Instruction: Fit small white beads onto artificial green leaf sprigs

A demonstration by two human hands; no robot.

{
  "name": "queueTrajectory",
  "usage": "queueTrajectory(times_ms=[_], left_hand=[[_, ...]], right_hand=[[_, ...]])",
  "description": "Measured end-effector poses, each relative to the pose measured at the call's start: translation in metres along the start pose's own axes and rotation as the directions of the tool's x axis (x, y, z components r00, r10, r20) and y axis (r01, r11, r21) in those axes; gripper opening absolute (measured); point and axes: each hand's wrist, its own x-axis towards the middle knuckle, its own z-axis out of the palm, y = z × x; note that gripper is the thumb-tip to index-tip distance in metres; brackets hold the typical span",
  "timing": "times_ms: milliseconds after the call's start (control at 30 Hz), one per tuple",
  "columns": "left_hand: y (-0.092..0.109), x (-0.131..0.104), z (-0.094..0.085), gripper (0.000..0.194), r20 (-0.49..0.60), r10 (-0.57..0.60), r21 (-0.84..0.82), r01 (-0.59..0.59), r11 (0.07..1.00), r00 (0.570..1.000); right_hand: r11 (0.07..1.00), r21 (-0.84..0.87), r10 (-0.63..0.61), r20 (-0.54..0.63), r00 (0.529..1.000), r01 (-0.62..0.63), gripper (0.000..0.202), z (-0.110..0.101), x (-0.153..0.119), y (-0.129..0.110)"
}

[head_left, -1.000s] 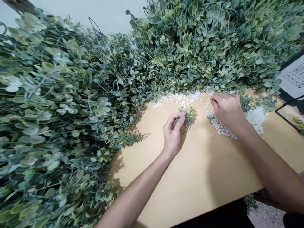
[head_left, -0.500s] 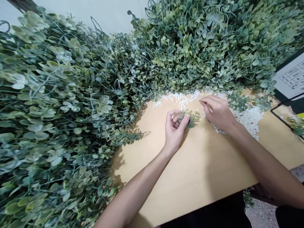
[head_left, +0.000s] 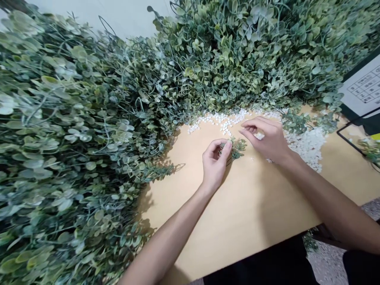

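Observation:
My left hand (head_left: 216, 163) is closed on a small sprig of artificial greenery (head_left: 237, 148), pinched between thumb and fingers. Its leaves point to the right; the stem end is hidden in the hand. Just right of the sprig is my right hand (head_left: 267, 138), fingers curled, with a small gap between thumb tip and fingertips. Something white shows in that gap; whether it lies in the palm or on the table I cannot tell. Small white pieces (head_left: 307, 148) are heaped beyond and beside the right wrist, and more are scattered along the foliage.
Dense artificial foliage (head_left: 89, 138) is piled along the left and back of the tan table (head_left: 225, 225). A loose sprig (head_left: 297, 120) lies by the white heap. At right stands a dark-edged board with a printed sheet (head_left: 365, 89), near a black wire frame (head_left: 347, 140).
My right hand has moved left, closer to the sprig, and its thumb and fingertips have parted a little. The left hand still grips the sprig. The whole view has shifted slightly.

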Motion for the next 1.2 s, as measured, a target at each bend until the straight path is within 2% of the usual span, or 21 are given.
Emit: queueTrajectory(times_ms=[67, 133, 233, 333, 433, 700, 900, 1200], left_hand=[[0.0018, -0.0002, 0.0005, 0.025, 0.0, -0.009, 0.003, 0.009, 1.0, 1.0], [0.0024, -0.0002, 0.0005, 0.025, -0.004, -0.026, -0.003, 0.026, 1.0, 1.0], [0.0012, 0.0002, -0.0006, 0.026, -0.005, -0.042, -0.011, 0.042, 0.999, 0.999], [-0.0014, 0.0006, -0.0024, 0.028, -0.001, -0.048, -0.002, 0.048, 0.999, 0.999], [-0.0036, 0.001, -0.0038, 0.03, -0.003, -0.064, -0.01, 0.064, 0.998, 0.998], [-0.0029, 0.0013, -0.0038, 0.028, 0.02, -0.088, -0.035, 0.089, 0.995, 0.996], [-0.0003, -0.0001, -0.0039, 0.029, 0.011, -0.104, -0.032, 0.105, 0.994, 0.994], [0.0002, -0.0004, -0.0033, 0.032, 0.015, -0.078, 0.06, 0.077, 0.995, 0.997]], right_hand=[[0.988, 0.119, 0.098, 0.001, 0.995, -0.098, 0.006, 0.0032, -0.0009, -0.0047], [0.929, 0.297, 0.223, 0.026, 0.974, -0.221, 0.009, 0.0064, -0.0012, -0.0069], [0.735, 0.536, 0.408, 0.14, 0.902, -0.416, 0.021, 0.0089, 0.0004, -0.0076], [0.55, 0.62, 0.494, 0.298, 0.817, -0.559, 0.035, 0.0073, 0.0028, -0.0078], [0.463, 0.633, 0.501, 0.39, 0.772, -0.62, 0.039, 0.005, 0.0033, -0.0076], [0.33, 0.648, 0.436, 0.54, 0.72, -0.686, 0.034, 0.007, -0.0021, -0.002], [0.346, 0.64, 0.4, 0.561, 0.725, -0.686, 0.032, 0.0058, -0.0022, -0.0008], [0.329, 0.655, 0.381, 0.567, 0.731, -0.68, 0.032, 0.0056, -0.0016, -0.0031]])
